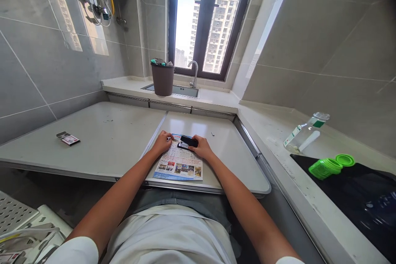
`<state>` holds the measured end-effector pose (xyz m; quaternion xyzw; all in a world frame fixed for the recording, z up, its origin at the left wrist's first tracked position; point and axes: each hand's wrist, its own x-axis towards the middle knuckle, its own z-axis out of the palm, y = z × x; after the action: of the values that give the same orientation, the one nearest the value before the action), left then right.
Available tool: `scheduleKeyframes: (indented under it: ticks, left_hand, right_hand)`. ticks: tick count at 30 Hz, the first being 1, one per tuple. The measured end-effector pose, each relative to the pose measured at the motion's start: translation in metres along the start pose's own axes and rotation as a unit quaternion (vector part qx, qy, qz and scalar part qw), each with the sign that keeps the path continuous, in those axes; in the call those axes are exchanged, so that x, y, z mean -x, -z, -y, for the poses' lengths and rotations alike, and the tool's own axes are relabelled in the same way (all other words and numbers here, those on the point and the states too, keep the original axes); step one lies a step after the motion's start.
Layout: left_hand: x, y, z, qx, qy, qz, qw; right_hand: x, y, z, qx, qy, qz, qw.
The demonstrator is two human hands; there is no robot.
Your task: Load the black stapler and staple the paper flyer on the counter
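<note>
A printed colour leaflet point(179, 167) lies on the pale table point(123, 136) in front of me. My left hand point(161, 142) rests on the leaflet's upper left corner with its fingers curled down against the paper. My right hand point(200, 147) is closed on a small black stapler point(188, 142) at the leaflet's top edge. The stapler sits over the paper's upper margin, between my two hands.
A small box of staples point(68, 138) lies at the table's left. A brown bin point(162, 77) stands by the sink point(182, 90) and tap under the window. On the right counter lie a clear bottle point(305, 133), a green lid point(345, 159) and a green ribbed cup point(324, 168).
</note>
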<state>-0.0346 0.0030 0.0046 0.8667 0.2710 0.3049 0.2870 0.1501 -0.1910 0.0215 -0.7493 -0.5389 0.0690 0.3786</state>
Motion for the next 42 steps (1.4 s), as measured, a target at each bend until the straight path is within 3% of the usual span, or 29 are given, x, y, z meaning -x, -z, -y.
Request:
scheduleKeyframes:
  ticks: [6,16,21,24,26,29,32,35,42]
  left_hand:
    - [-0.001,0.0,0.001,0.002,0.007,-0.004,1.0]
    - [-0.001,-0.005,0.005,0.001,0.019,-0.005,1.0]
    - [0.0,-0.004,0.007,-0.006,0.022,0.002,1.0]
    - [0.0,-0.004,0.008,-0.013,0.023,0.005,1.0]
    - [-0.001,-0.004,0.009,-0.017,0.024,0.004,1.0]
    - [-0.001,-0.004,0.008,-0.023,0.025,0.004,0.999]
    - [-0.001,-0.003,0.006,-0.027,0.027,0.007,0.999]
    - [-0.001,-0.002,0.005,-0.029,0.027,0.011,0.999]
    - [-0.002,0.001,0.005,-0.034,0.027,0.01,0.999]
  right_hand:
    - [0.006,0.018,-0.007,0.008,-0.008,0.027,1.0]
    - [0.028,0.097,-0.068,-0.013,-0.053,0.079,0.995]
    - [0.031,0.115,-0.083,-0.055,-0.048,0.092,0.993]
    - [0.031,0.12,-0.095,-0.083,-0.049,0.036,0.995]
    - [0.03,0.124,-0.107,-0.094,-0.068,-0.052,0.992]
    - [0.029,0.132,-0.129,-0.074,-0.13,-0.197,0.969]
    - [0.03,0.135,-0.146,-0.018,-0.198,-0.27,0.942]
    - [0.03,0.129,-0.152,0.042,-0.222,-0.269,0.936]
    - [0.028,0.116,-0.147,0.134,-0.213,-0.185,0.95]
